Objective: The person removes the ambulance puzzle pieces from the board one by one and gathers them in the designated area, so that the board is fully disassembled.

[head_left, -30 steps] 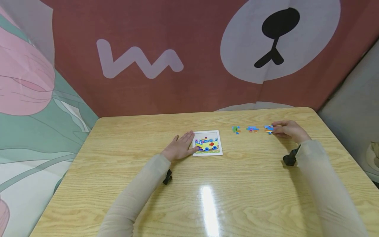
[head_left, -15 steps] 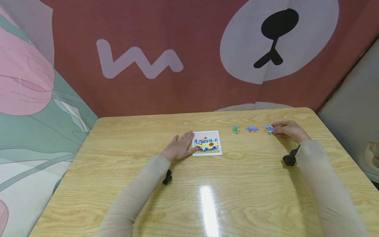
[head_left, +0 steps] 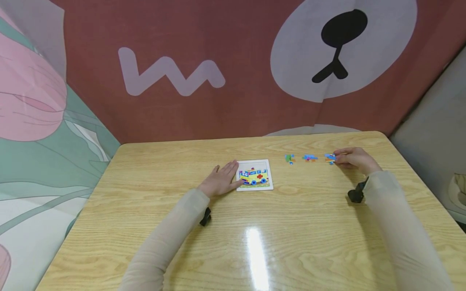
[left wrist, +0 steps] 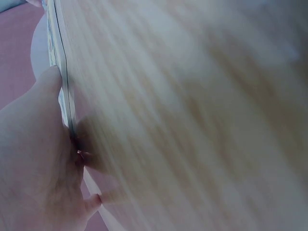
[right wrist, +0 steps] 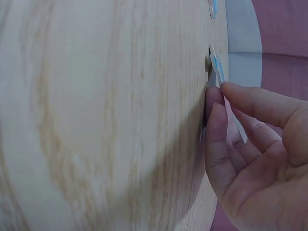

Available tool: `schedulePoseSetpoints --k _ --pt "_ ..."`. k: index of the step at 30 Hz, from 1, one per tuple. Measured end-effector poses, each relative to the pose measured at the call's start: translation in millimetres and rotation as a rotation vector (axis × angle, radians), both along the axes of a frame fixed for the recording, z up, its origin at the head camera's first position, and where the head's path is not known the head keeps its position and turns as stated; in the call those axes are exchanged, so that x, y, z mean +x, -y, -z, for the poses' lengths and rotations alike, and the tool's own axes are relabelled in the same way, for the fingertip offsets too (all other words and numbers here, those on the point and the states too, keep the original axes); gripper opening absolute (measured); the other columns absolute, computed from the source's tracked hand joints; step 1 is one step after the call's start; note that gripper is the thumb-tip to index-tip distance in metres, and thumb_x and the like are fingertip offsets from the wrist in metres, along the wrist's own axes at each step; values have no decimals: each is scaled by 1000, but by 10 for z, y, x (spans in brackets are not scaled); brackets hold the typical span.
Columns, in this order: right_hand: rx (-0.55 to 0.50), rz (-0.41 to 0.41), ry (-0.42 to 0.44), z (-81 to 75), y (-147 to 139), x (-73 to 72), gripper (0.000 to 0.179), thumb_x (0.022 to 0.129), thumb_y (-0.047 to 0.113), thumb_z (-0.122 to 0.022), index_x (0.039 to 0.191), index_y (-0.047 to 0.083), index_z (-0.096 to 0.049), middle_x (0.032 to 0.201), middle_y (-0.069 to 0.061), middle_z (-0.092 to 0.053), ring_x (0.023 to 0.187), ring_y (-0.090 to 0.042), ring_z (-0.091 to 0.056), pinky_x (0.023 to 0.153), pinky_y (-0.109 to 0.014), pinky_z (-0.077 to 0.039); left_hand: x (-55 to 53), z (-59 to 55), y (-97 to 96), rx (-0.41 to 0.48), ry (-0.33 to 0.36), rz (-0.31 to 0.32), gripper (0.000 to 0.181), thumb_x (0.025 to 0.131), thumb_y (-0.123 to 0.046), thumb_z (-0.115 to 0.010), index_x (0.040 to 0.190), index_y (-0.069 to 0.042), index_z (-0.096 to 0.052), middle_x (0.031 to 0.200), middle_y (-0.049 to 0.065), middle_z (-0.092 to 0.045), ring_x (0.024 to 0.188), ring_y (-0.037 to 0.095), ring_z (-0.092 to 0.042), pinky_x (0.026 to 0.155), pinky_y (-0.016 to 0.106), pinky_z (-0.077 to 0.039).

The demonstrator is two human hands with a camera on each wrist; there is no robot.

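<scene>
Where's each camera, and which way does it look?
Head: worn there, looking forward and down at the table; sleeves, left grip and right grip show.
Left wrist: worn there, looking along the table past the tray; left grip shows.
Right wrist: worn there, facing the puzzle piece; right grip shows.
Head and right wrist both see that puzzle piece.

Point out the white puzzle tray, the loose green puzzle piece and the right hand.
White puzzle tray point(head_left: 255, 165): head view, on its bare upper part.
Green puzzle piece point(head_left: 289, 158): head view, on its green area.
Right hand point(head_left: 358, 160): head view, on the back of the hand.
</scene>
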State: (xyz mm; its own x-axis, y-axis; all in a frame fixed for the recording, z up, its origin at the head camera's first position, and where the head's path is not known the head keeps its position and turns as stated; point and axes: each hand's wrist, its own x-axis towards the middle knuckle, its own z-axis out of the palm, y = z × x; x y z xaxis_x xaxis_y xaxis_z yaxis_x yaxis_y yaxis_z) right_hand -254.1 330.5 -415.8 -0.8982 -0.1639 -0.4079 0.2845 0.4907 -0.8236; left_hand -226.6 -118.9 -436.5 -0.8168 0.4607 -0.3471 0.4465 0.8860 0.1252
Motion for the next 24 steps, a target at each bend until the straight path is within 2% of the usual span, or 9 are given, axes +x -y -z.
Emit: schedulePoseSetpoints --k 6,18,19,21,22,24 --pt "-6 2 5 -4 1 -6 63 97 14 -54 145 -15 -23 82 30 -57 79 15 -58 77 -12 -53 1 -5 5 4 1 3 78 98 -63 -21 155 -15 1 163 -1 3 151 16 -2 123 48 -7" --pt "41 -9 -41 -67 25 10 64 98 19 -53 145 -13 -25 84 32 -57 80 16 -55 77 -13 -51 11 -28 -2 17 8 6 78 98 -62 -23 155 -14 0 163 0 2 151 16 -3 123 48 -8" --pt "53 -13 -44 -87 45 8 63 98 21 -53 146 -11 -26 91 29 -59 82 16 -55 81 -16 -52 13 -31 -2 17 8 6 78 98 -62 -23 155 -14 -1 163 0 1 151 16 -4 123 48 -8" --pt "78 -24 -54 -140 113 7 62 99 24 -51 147 -7 -27 110 11 -67 84 18 -54 91 -25 -52 16 -34 -3 11 8 5 78 98 -63 -22 155 -14 0 163 0 2 151 16 -4 123 48 -8" --pt "90 -30 -58 -168 153 2 61 100 26 -50 148 -5 -27 122 0 -65 84 18 -53 97 -31 -50 18 -36 -4 7 8 5 79 98 -63 -22 155 -14 0 163 0 2 151 16 -4 123 48 -8" --pt "95 -44 -69 -219 258 -6 60 100 28 -48 148 -2 -28 140 -18 -51 86 17 -54 104 -41 -46 22 -41 -6 4 5 4 78 98 -63 -22 155 -14 0 163 -1 1 151 16 -4 123 48 -9"
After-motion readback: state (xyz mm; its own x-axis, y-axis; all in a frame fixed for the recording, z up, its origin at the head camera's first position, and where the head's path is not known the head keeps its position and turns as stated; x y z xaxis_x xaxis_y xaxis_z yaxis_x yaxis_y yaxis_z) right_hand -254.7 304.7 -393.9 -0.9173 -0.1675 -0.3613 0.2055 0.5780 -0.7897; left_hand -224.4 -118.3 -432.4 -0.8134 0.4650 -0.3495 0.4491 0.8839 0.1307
